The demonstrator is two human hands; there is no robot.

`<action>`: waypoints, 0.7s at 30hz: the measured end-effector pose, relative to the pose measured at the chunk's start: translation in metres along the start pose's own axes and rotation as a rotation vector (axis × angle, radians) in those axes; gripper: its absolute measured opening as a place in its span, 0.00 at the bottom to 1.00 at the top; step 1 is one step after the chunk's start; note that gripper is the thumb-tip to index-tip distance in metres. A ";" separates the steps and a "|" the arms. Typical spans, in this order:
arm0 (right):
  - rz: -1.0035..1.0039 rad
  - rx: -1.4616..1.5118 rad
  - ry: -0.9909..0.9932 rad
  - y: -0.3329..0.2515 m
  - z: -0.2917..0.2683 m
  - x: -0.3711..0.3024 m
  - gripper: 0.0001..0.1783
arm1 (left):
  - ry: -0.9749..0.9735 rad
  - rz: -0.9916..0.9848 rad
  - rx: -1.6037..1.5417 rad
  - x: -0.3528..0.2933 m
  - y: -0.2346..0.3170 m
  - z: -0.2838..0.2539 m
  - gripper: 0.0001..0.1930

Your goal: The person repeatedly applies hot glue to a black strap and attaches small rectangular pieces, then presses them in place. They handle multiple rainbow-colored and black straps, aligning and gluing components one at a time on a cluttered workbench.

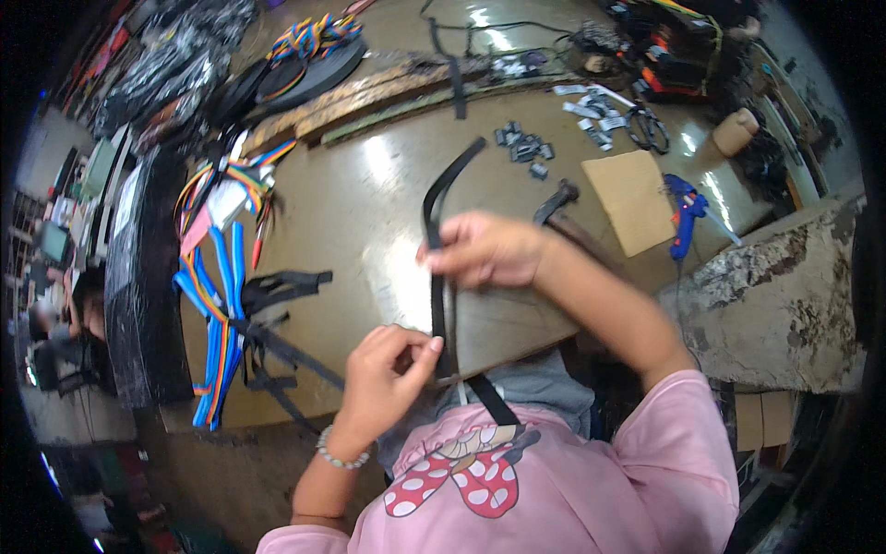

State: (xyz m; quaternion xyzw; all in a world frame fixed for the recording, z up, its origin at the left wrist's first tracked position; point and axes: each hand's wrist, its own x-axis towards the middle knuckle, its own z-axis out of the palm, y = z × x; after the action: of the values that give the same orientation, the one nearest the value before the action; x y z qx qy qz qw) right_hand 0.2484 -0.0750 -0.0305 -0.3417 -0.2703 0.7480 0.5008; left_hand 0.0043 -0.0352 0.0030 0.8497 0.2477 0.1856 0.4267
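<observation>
A black webbing strap [437,305] runs upright in front of me, its free upper end curving to the right. My right hand [487,249] pinches it partway up between thumb and fingers. Lower down, near the table's front edge, my left hand [388,374] has thumb and forefinger closed at the strap's side. Below that, the strap's lower part hangs over the edge toward my lap. Just beyond my right forearm lies a hammer [556,200], its handle partly hidden. Small dark metal buckles [524,146] are scattered farther off.
Blue and rainbow straps [220,323] lie at the left with black webbing. A worn wooden beam [369,97] crosses the back, beside a black webbing roll [318,78]. Cardboard [630,203], a blue glue gun [684,217], scissors [650,129] and white pieces [595,115] sit right.
</observation>
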 end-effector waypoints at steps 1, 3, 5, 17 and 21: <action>-0.045 -0.039 -0.048 -0.023 -0.012 0.002 0.12 | 0.024 0.025 0.043 -0.009 -0.003 0.005 0.06; -0.242 -0.218 0.161 -0.060 -0.033 0.020 0.12 | 0.104 0.113 0.195 -0.022 -0.009 0.016 0.06; -0.316 -0.332 0.272 -0.083 -0.049 0.038 0.14 | 0.190 0.158 0.335 -0.027 -0.018 0.026 0.06; -0.451 -1.455 0.702 -0.036 -0.050 0.158 0.26 | 0.086 0.336 0.369 -0.054 -0.051 0.016 0.20; -0.513 -1.151 0.832 -0.036 -0.019 0.110 0.30 | 0.034 0.340 0.325 -0.056 -0.053 0.011 0.24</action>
State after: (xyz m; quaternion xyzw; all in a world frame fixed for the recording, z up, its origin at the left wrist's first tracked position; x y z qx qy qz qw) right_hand 0.2545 0.0419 -0.0424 -0.7297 -0.4781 0.1580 0.4626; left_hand -0.0490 -0.0468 -0.0522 0.9336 0.1350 0.2267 0.2426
